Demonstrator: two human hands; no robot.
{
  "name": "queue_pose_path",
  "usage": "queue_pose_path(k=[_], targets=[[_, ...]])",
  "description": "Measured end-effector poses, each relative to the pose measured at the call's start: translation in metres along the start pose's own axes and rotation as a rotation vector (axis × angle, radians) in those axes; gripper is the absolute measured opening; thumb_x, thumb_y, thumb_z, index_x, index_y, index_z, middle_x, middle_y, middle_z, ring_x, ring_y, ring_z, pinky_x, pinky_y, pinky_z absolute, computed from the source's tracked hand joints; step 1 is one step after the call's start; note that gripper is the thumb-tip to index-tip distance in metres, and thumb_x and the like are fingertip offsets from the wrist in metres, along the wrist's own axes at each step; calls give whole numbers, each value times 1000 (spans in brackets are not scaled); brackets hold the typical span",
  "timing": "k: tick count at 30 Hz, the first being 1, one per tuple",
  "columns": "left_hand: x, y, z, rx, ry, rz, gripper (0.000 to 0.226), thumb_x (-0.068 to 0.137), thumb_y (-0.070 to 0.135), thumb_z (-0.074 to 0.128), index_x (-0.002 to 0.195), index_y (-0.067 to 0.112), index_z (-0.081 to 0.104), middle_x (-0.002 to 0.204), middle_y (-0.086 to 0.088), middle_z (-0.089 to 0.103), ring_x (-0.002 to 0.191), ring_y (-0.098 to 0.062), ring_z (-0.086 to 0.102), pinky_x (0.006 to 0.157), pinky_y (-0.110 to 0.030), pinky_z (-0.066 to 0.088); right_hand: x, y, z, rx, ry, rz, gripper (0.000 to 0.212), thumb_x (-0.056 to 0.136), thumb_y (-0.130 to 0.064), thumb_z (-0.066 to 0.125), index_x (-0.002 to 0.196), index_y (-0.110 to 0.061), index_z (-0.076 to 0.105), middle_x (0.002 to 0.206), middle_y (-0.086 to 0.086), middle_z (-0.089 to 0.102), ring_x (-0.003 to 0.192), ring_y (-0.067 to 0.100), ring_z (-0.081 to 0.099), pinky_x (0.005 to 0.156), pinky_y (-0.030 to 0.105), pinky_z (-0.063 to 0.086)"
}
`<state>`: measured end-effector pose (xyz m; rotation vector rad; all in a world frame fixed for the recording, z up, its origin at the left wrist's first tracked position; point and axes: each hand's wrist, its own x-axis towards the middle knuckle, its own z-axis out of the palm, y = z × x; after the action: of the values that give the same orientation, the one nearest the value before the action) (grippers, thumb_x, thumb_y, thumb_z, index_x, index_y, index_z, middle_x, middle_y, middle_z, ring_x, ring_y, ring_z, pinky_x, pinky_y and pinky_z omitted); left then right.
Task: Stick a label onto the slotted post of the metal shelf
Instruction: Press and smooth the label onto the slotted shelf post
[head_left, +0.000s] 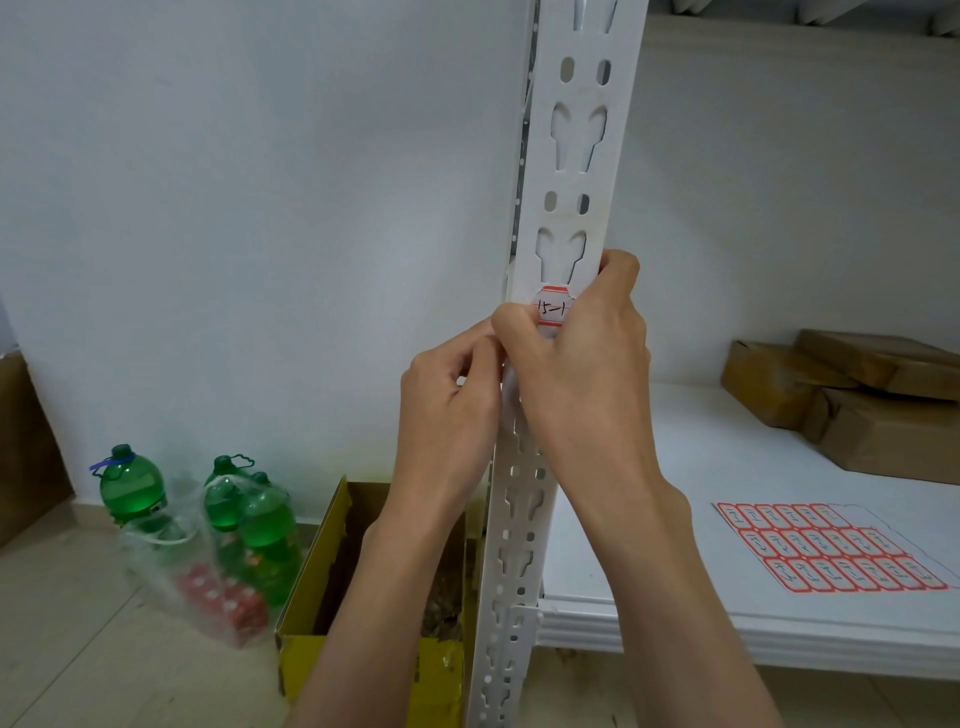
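A white slotted metal post (571, 156) runs up the middle of the head view. A small white label (551, 310) with red bands and handwritten marks lies against the post's front face. My right hand (576, 364) wraps the post from the right, its thumb on the label's left edge and its fingers curled round the post's right edge. My left hand (452, 395) is just left of the post, fingers curled, its fingertips by the post's edge beside the right thumb. Whether the left hand pinches anything is hidden.
A sheet of red-edged labels (831, 551) lies on the white shelf board (701, 571) to the right. Brown taped parcels (857, 400) sit at the shelf's back right. On the floor at left stand green bottles (249, 514) in plastic wrap and an open yellow carton (332, 597).
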<state>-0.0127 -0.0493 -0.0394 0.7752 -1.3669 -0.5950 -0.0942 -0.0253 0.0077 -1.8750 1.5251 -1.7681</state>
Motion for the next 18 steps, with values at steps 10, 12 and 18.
queue_pose_path(k=[10, 12, 18], targets=[[1, 1, 0, -4, 3, 1, 39, 106, 16, 39, 109, 22, 77, 96, 13, 76, 92, -5, 69, 76, -14, 52, 0, -1, -2, -4, -17, 6, 36, 90, -24, 60, 110, -23, 30, 93, -10, 51, 84, 17, 58, 78, 36, 49], [1, 1, 0, -3, 6, 1, 38, 106, 16, 39, 107, 24, 77, 94, 13, 76, 92, -5, 69, 76, -15, 52, -1, -1, -1, -5, -24, 5, 36, 91, -24, 60, 110, -24, 30, 94, -9, 52, 85, 17, 58, 75, 34, 48], [2, 3, -4, 63, 7, -2, 33, 104, 24, 43, 112, 23, 75, 107, 6, 75, 97, -12, 69, 76, -23, 58, 5, 7, -14, 178, -61, 63, 39, 89, -21, 67, 120, -25, 43, 93, -21, 55, 75, -18, 59, 50, 1, 42]])
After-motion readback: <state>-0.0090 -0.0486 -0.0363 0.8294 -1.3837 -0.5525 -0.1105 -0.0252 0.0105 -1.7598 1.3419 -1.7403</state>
